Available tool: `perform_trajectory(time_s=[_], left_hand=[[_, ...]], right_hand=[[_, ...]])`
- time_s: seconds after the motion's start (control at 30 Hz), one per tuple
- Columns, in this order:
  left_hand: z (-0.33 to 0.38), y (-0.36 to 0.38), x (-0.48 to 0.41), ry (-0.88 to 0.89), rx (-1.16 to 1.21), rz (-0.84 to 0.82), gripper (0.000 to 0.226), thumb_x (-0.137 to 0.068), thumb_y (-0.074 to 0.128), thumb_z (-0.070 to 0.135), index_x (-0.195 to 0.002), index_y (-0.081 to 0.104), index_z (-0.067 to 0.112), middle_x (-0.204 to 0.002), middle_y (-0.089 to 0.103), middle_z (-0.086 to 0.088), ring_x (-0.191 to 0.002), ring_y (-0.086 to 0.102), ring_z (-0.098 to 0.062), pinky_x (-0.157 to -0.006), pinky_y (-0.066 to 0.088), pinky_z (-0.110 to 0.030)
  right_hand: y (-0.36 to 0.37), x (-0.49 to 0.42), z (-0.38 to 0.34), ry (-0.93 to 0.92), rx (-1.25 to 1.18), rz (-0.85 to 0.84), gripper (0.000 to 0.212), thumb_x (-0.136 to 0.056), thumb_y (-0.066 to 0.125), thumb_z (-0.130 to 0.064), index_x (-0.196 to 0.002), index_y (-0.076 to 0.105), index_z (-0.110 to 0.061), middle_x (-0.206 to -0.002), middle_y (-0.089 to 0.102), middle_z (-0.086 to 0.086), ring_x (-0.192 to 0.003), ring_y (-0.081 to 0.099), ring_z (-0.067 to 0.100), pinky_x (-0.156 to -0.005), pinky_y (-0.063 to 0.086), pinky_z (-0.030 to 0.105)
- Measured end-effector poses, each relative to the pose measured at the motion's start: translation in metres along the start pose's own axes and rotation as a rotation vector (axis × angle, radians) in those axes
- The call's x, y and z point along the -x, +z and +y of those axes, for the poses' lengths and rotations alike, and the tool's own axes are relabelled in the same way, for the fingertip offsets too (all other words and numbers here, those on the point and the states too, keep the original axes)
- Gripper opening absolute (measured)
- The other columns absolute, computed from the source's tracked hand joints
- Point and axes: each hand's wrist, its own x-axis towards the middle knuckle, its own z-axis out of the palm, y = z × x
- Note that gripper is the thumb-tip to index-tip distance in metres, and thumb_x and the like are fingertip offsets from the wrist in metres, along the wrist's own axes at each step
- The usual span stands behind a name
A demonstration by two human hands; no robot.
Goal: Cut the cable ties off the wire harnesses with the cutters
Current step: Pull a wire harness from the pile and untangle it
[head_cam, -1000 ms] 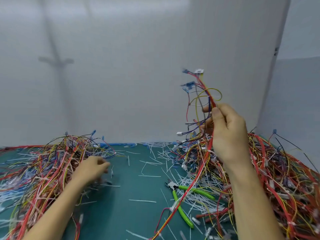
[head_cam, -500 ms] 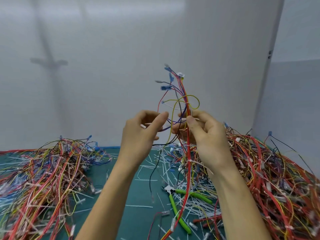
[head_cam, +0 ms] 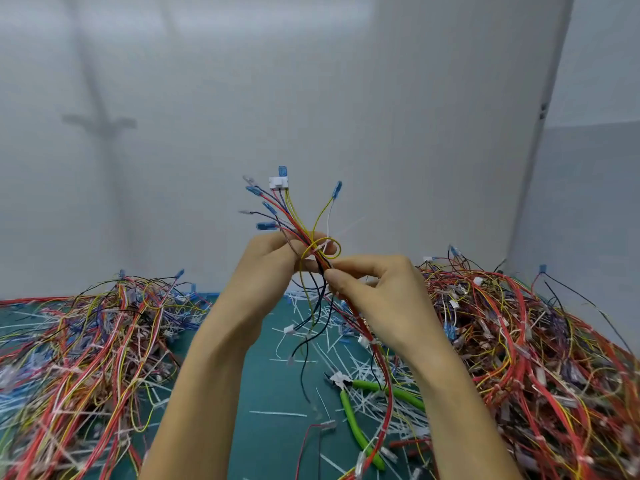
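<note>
Left hand (head_cam: 266,268) and right hand (head_cam: 377,285) are gripping a tied wire harness (head_cam: 294,216). Cutters (head_cam: 349,408) are lying untouched at five o'clock amid offcuts (head_cam: 277,414).

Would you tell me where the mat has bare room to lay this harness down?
The barest strip of mat lies between the left pile and the cutters. Right of the cutters, scraps and the right pile crowd it.
</note>
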Motion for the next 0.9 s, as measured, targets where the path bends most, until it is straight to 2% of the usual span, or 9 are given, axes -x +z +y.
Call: perform_trajectory(time_s=[0.07,0.17,0.33,0.43,0.53,0.6,0.67,0.77,0.9], left_hand=[[-0.001,-0.006,0.001,-0.02,0.031,-0.099,0.02,-0.088,0.057,0.011,-0.099,0.073,0.017,-0.099,0.077,0.0,-0.101,0.07,-0.021,-0.089,0.052,-0.029],[-0.005,-0.01,0.002,-0.035,0.052,-0.14,0.027,-0.081,0.073,0.026,-0.106,0.072,0.017,-0.102,0.076,0.0,-0.101,0.069,-0.014,-0.09,0.055,-0.028],[-0.007,0.002,0.001,0.032,0.11,0.033,0.019,-0.084,0.069,0.009,-0.103,0.073,0.008,-0.088,0.075,-0.002,-0.084,0.067,-0.011,-0.08,0.056,-0.02],[-0.006,0.008,0.0,0.066,0.162,0.109,0.015,-0.08,0.073,0.009,-0.094,0.074,0.011,-0.078,0.074,-0.003,-0.076,0.066,-0.014,-0.079,0.057,-0.031],[-0.005,0.013,0.001,0.113,0.209,0.162,0.011,-0.081,0.073,0.009,-0.092,0.074,0.013,-0.078,0.074,0.004,-0.072,0.067,-0.009,-0.07,0.057,-0.025],[-0.005,0.015,0.001,0.144,0.213,0.203,0.011,-0.086,0.07,0.009,-0.093,0.073,0.017,-0.077,0.074,0.008,-0.073,0.066,-0.006,-0.067,0.056,-0.021],[-0.005,0.015,0.001,0.176,0.191,0.239,0.013,-0.088,0.067,0.009,-0.091,0.072,0.02,-0.075,0.073,0.011,-0.072,0.065,-0.003,-0.065,0.055,-0.021],[-0.003,0.012,0.0,0.214,0.16,0.269,0.013,-0.09,0.065,0.009,-0.09,0.072,0.021,-0.071,0.07,0.011,-0.068,0.063,-0.002,-0.062,0.054,-0.02],[-0.002,0.012,0.0,0.205,0.215,0.29,0.011,-0.089,0.067,0.012,-0.089,0.074,0.02,-0.07,0.069,0.01,-0.064,0.059,-0.005,-0.062,0.053,-0.019]], right_hand=[[0.0,0.0,0.0,0.005,0.011,0.026,0.007,-0.083,0.076,-0.033,-0.088,0.078,-0.038,-0.072,0.073,-0.019,-0.069,0.069,0.0,-0.072,0.057,0.031],[0.0,0.001,-0.002,0.001,0.04,0.034,0.006,-0.081,0.077,-0.035,-0.085,0.08,-0.033,-0.071,0.074,-0.016,-0.07,0.07,0.003,-0.072,0.058,0.036],[-0.001,0.0,-0.003,-0.001,0.106,0.04,0.01,-0.079,0.079,-0.037,-0.077,0.077,-0.028,-0.066,0.072,-0.014,-0.064,0.068,0.002,-0.071,0.058,0.036],[-0.001,0.0,-0.004,-0.001,0.061,0.052,0.013,-0.078,0.08,-0.036,-0.076,0.073,-0.026,-0.067,0.071,-0.012,-0.063,0.068,0.004,-0.069,0.058,0.035],[-0.002,-0.001,-0.005,0.004,0.017,-0.046,0.009,-0.083,0.077,-0.031,-0.086,0.07,-0.026,-0.075,0.072,-0.008,-0.066,0.07,0.007,-0.072,0.059,0.037],[-0.002,-0.001,-0.007,0.036,-0.069,-0.11,0.015,-0.088,0.072,-0.028,-0.101,0.066,-0.026,-0.09,0.072,-0.007,-0.07,0.073,0.01,-0.077,0.059,0.04],[-0.004,-0.002,-0.006,0.035,-0.056,-0.083,0.023,-0.09,0.069,-0.028,-0.111,0.06,-0.026,-0.101,0.068,-0.012,-0.075,0.072,0.005,-0.078,0.058,0.031],[-0.008,-0.002,-0.008,-0.013,0.085,-0.113,0.006,-0.092,0.067,-0.027,-0.096,0.066,-0.031,-0.085,0.069,-0.015,-0.076,0.065,-0.003,-0.066,0.049,0.011],[-0.007,0.0,-0.009,-0.036,0.089,-0.16,0.009,-0.091,0.068,-0.02,-0.086,0.072,-0.026,-0.076,0.073,-0.01,-0.07,0.067,0.002,-0.068,0.054,0.019]])
